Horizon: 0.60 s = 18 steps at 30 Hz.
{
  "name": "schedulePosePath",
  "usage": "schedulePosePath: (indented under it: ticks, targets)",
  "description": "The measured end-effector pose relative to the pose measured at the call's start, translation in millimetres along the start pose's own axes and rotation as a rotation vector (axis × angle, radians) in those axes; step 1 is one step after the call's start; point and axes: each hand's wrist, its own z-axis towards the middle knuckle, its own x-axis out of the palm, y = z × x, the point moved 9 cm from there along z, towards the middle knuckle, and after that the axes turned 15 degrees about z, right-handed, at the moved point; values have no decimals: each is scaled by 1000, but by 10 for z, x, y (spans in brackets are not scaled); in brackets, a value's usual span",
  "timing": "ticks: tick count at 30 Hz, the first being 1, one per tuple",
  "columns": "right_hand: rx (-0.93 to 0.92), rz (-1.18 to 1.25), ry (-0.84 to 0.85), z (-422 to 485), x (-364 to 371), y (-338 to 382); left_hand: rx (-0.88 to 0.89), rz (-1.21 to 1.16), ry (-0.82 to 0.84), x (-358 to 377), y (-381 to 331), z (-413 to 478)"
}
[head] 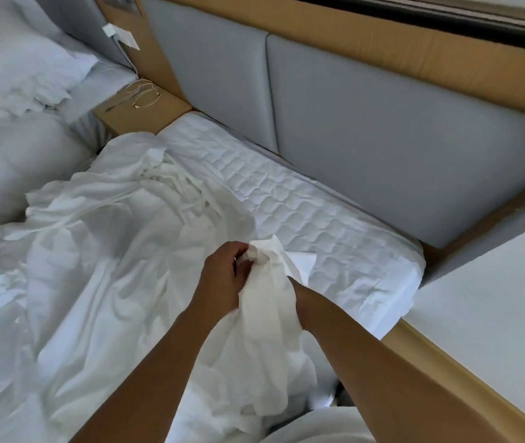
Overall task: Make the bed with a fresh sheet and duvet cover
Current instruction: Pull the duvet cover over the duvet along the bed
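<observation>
Your left hand (pixel 222 276) has its fingers curled round a bunched corner of the white fabric (pixel 111 251) and holds it up just above the mattress (pixel 302 199), towards the right edge. Your right hand (pixel 299 294) reaches into the same bunch from the other side. The cloth drapes over it and hides the fingers, so you cannot tell from here whether they grip or lie loose. A long fold of the fabric hangs down between your forearms. The rest lies crumpled over the left and near parts of the mattress, and whether it is the sheet or the duvet cover cannot be made out. A strip of quilted mattress top shows bare along the head edge, up against the grey padded headboard (pixel 398 129). At the mattress's far left corner stands a wooden bedside stand (pixel 165 107) with a thin coiled cord (pixel 142 94) on it. Beyond that, a second bed (pixel 5 161) carries rumpled white bedding. A flat white panel (pixel 494 298) runs along the right edge.
</observation>
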Motion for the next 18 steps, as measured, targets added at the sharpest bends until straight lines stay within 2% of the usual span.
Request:
schedulePosePath:
  ticks: [2,4,8,11,14,16,18]
  targets:
    - [-5,72,-78,24,-69,67,-76,76,-46,-40,11,88]
    - [-39,27,-103,53,-98,190,-188,162,-52,-77,86,185]
    - [-156,-503,-197,13,-292,524,-330,189,-94,-78,241,338]
    - [-64,-621,-65,-9,-278,320,-353,198,-163,-46,268,362]
    - [42,-722,60,-61,-292,165,-325,202,-162,29,215,358]
    - [-90,-702,58,2,-359,340,-294,183,-143,48,200,304]
    - [-353,-492,-116,36,-578,737,-243,154,-105,46,179,228]
